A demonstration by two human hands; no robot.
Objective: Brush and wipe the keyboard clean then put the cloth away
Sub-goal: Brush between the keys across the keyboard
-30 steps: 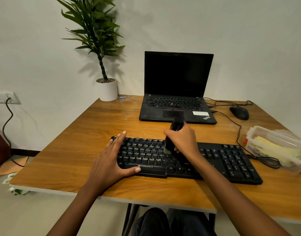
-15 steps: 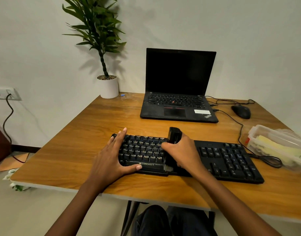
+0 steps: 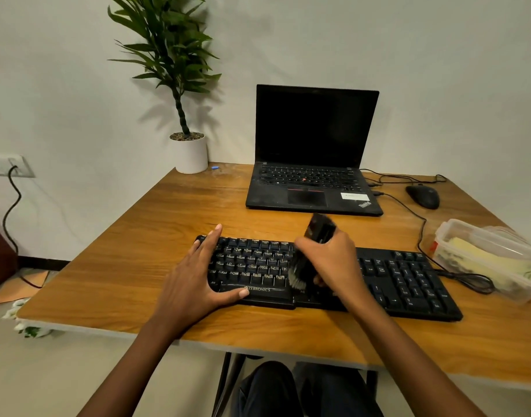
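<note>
Black Zebronics keyboard (image 3: 408, 278) lies flat near the front edge, long side running left to right; the black brush (image 3: 300, 272) stands tilted over its middle, pale bristles down on the near key rows, handle leaning far-right

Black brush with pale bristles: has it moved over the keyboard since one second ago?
Yes. Against the black keyboard, the black brush went from the upper key rows toward the near edge.

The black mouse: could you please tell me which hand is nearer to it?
Right. The right hand, gripping the brush over the keyboard, is front-left of the mouse; the left hand rests farther left on its end.
</note>
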